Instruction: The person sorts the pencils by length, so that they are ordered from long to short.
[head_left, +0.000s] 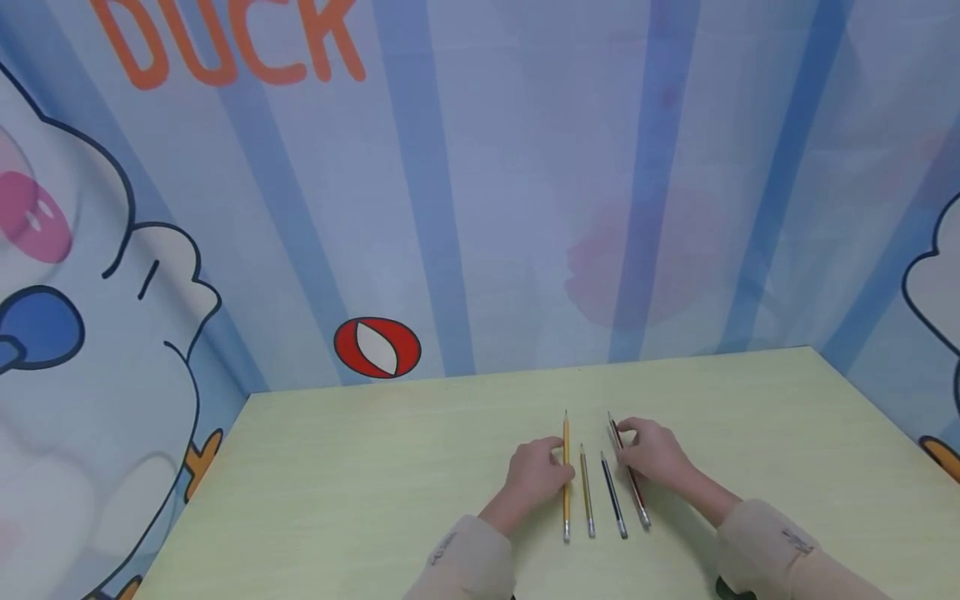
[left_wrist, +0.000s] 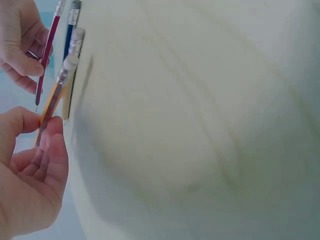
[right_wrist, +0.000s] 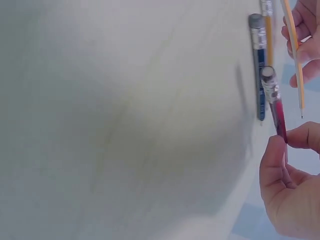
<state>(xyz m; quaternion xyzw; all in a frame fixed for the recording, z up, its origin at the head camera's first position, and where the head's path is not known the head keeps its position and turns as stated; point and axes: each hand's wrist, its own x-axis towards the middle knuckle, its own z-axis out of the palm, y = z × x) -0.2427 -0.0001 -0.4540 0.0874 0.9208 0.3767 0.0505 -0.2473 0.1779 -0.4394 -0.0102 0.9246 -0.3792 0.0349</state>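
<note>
Between the thumb and fingers of my left hand [head_left: 536, 477] is pinched an orange-yellow pencil [head_left: 566, 500], its eraser end toward me. My right hand [head_left: 654, 452] pinches a dark red pencil [head_left: 639, 500], slightly slanted, tip pointing away. Two shorter pencils lie between them on the table: a yellow one [head_left: 587, 492] beside the orange-yellow pencil, and a dark blue one [head_left: 613, 496] nearer the red. In the right wrist view, the red pencil [right_wrist: 278, 110] shows a metal band and eraser. The left wrist view has the orange-yellow pencil [left_wrist: 52, 102] at the left hand's fingertips.
The pale yellow-green table [head_left: 337, 483] extends left and right of the pencils. Behind it hangs a blue striped backdrop [head_left: 525, 208] with cartoon figures and a red-and-white ball print [head_left: 377, 347]. A small dark object [head_left: 733, 590] shows below the right sleeve.
</note>
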